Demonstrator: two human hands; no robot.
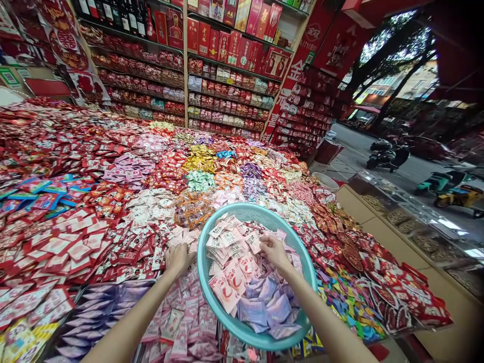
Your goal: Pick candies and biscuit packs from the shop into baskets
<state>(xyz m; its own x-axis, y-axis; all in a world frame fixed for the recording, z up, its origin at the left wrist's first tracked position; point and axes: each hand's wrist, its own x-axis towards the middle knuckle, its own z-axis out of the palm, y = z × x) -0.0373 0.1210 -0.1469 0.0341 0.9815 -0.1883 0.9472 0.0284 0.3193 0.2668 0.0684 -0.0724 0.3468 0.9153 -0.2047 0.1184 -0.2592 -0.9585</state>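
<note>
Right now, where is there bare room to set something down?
The tan board shows bare between red packets and trays; so does road between trays and scooters. Candy packets crowd in and around the basket.

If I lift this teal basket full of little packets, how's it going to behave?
The teal basket looks like thin, perforated plastic, so probably light itself, with most weight from the heaped small packets. Those look loose and glossy, so they'd likely slide if it tilts. It sits over uneven piled packets, so pushing may make it rock.

Basket [310,254] pale turquoise; packets [268,302] inside purple-blue; scooter [438,180] teal.
</note>
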